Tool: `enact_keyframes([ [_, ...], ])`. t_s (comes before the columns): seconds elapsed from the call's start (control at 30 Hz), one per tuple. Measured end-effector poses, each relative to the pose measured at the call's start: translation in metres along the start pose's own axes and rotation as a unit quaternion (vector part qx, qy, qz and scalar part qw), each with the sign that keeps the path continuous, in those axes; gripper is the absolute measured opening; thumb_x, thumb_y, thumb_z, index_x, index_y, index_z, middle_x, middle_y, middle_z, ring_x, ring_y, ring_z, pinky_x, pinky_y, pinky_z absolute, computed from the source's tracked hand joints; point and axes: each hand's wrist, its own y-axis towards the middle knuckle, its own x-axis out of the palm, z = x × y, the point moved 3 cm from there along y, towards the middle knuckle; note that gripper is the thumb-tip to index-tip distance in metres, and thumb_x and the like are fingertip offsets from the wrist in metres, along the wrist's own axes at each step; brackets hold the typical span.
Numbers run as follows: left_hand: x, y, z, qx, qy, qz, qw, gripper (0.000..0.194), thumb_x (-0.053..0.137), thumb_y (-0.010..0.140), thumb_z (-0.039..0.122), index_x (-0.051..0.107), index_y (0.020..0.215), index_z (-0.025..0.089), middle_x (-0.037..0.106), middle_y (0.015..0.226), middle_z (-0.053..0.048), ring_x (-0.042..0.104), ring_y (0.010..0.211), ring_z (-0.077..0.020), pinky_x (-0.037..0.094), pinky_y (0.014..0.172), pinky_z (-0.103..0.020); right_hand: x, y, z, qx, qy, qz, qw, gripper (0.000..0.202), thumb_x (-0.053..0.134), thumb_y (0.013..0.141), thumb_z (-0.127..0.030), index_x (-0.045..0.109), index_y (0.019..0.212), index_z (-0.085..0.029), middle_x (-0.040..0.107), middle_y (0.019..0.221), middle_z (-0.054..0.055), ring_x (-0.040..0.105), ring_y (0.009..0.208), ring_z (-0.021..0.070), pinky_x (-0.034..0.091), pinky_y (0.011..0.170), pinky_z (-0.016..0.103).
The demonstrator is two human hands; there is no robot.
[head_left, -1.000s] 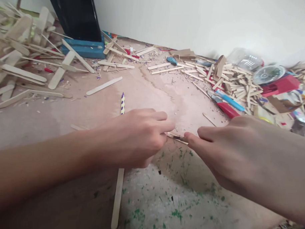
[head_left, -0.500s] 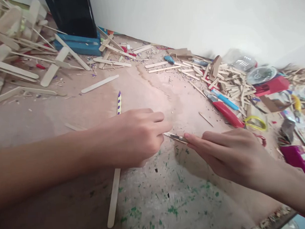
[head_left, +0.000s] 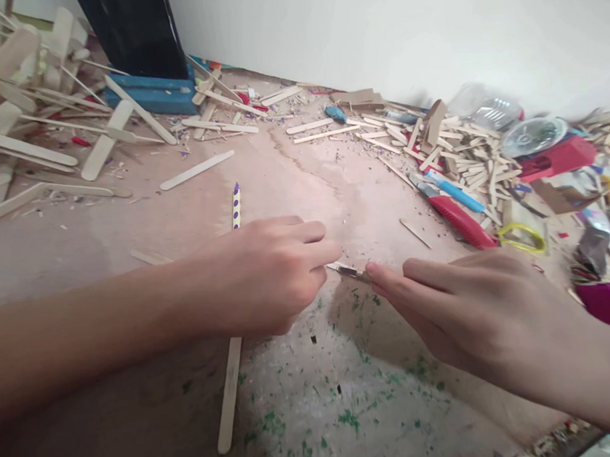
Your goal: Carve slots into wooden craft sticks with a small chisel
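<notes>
My left hand is closed in a pinch near the middle of the table, palm down. A thin wooden stick, mostly hidden by the fingers, shows only a pale edge beside them. In my right hand is a slim craft knife, its blade pointing left and its tip at my left fingertips. Under my left hand and wrist runs a long craft stick. Beyond that hand, a yellowish strip with purple dots pokes out; whether the two join is hidden.
Craft sticks pile up at the left, by a black panel in a blue base. On the right lie cut sticks, a red-handled cutter, a blue cutter, yellow-handled scissors and a plastic bottle.
The craft knife has tilted slightly and less of the pale stick edge shows beneath it. My right hand has shifted a little; my left hand keeps its pinch. The view has moved slightly.
</notes>
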Motion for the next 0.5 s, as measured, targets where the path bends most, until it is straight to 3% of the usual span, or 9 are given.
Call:
enact_keyframes([
  [0.13, -0.002, 0.000, 0.000, 0.002, 0.007, 0.001, 1.000, 0.043, 0.054, 0.103, 0.002, 0.063, 0.065, 0.021, 0.057, 0.078, -0.004, 0.046, 0.075, -0.0227, 0.044, 0.071, -0.042, 0.004, -0.003, -0.008, -0.016, -0.015, 0.009, 1.000, 0.033, 0.047, 0.112, -0.003, 0.062, 0.141, 0.001, 0.052, 0.073, -0.004, 0.043, 0.055, 0.0142, 0.032, 0.050, 0.036],
  [0.3, -0.004, -0.001, -0.002, 0.001, 0.004, -0.001, 1.000, 0.041, 0.055, 0.104, 0.005, 0.068, 0.069, 0.020, 0.058, 0.078, -0.005, 0.049, 0.074, -0.0228, 0.044, 0.070, -0.042, 0.017, -0.014, 0.003, 0.002, 0.018, 0.038, 0.999, 0.035, 0.056, 0.111, -0.004, 0.064, 0.145, -0.003, 0.055, 0.076, -0.004, 0.037, 0.057, 0.0133, 0.027, 0.052, 0.037],
  [0.5, -0.009, 0.004, -0.006, -0.008, -0.009, -0.009, 1.000, 0.044, 0.052, 0.106, 0.005, 0.073, 0.070, 0.020, 0.061, 0.077, -0.006, 0.054, 0.075, -0.0228, 0.047, 0.071, -0.041, 0.027, -0.017, 0.019, -0.041, -0.001, 0.073, 0.997, 0.029, 0.061, 0.115, -0.008, 0.066, 0.143, -0.006, 0.062, 0.079, -0.004, 0.038, 0.059, 0.0118, 0.028, 0.054, 0.035],
])
